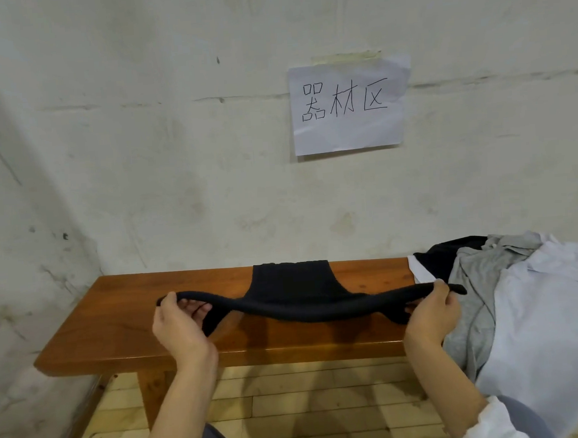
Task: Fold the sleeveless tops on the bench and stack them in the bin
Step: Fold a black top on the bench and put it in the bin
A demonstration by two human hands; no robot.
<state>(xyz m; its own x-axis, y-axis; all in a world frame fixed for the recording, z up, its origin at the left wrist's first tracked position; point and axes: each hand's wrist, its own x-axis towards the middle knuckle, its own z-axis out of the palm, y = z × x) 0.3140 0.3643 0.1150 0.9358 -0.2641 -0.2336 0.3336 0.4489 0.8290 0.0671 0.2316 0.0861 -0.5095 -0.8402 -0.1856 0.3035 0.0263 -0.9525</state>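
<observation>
Wooden bench [117,319], stained wall [140,160], black top [292,287] gripped by left hand [178,325], right hand [431,315]

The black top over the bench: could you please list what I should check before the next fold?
1. The left hand grips the left end of the black top: ok.
2. The right hand grips the right end: ok.
3. The far part of the top lies flat on the bench: ok.
4. The held edge is straight: not ok, it curves in a wave between the hands.
5. The top is apart from the grey garment: not ok, its right end reaches over it.
6. The bin is ready: cannot tell, none in view.
</observation>
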